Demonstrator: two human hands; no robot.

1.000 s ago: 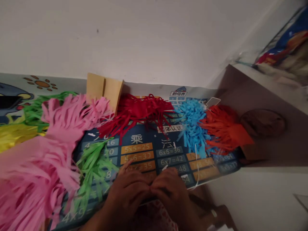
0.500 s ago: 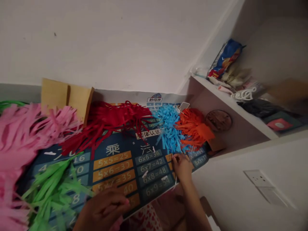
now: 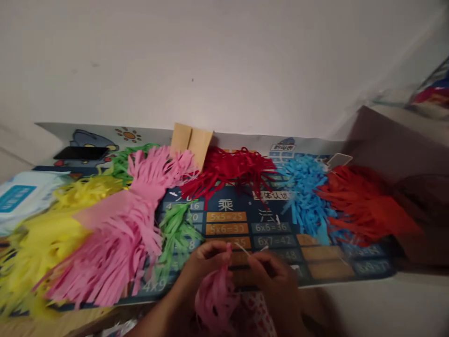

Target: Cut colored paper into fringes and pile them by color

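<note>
My left hand (image 3: 203, 264) pinches the twisted top of a pink paper tassel (image 3: 215, 302), whose fringe hangs down in front of me. Just to its right, my right hand (image 3: 277, 276), a little blurred, has its fingers closed on a thin white string (image 3: 242, 249). The string's end reaches toward the tassel's top; whether they touch I cannot tell. Beyond my left hand lies a small green fringed paper bundle (image 3: 177, 224). Larger fringed papers lie around: pink (image 3: 119, 234), yellow (image 3: 45, 238), red (image 3: 231, 168), blue (image 3: 308, 187) and orange-red (image 3: 365, 201).
A printed multiplication mat (image 3: 226, 193) covers the table and curls up against the wall. Tan folded card (image 3: 196, 145) leans at the back. On the left are a wipes pack (image 3: 24, 196) and a dark phone-like slab (image 3: 81, 153). A shelf panel (image 3: 389, 145) borders the right.
My view has swung left. My right hand has come from beside the blue fringe to my left hand, bringing the white string. The pink tassel now shows clearly in my left hand.
</note>
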